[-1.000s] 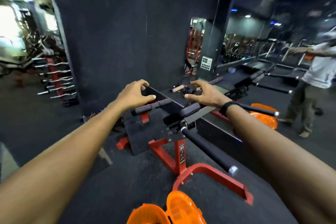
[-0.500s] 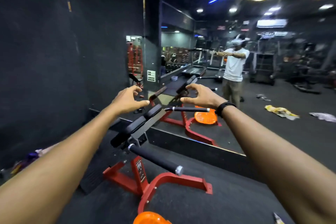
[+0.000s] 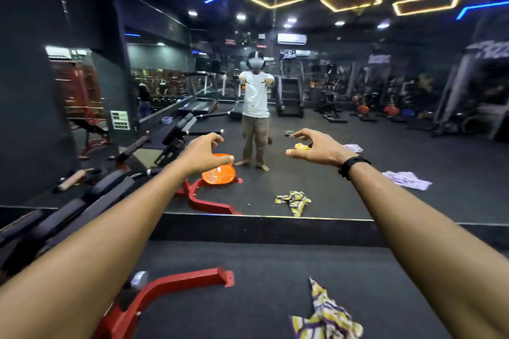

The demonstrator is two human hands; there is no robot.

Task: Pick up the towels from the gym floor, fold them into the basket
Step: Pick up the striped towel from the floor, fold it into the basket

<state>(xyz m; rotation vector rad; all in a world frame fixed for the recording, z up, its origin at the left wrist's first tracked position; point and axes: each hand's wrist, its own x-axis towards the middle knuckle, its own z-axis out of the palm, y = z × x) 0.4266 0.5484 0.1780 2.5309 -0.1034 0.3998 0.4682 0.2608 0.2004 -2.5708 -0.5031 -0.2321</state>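
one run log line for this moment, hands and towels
left hand: open, empty | right hand: open, empty | crumpled yellow-purple striped towel: on black gym floor, untouched | orange mesh basket: seen in mirror

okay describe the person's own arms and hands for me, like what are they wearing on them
Both forearms are bare, with no sleeves in view and no gloves. The left hand has nothing on its wrist. The right hand has a black wristband, a dark strap with a small bulge on its underside. No rings are visible on the fingers.
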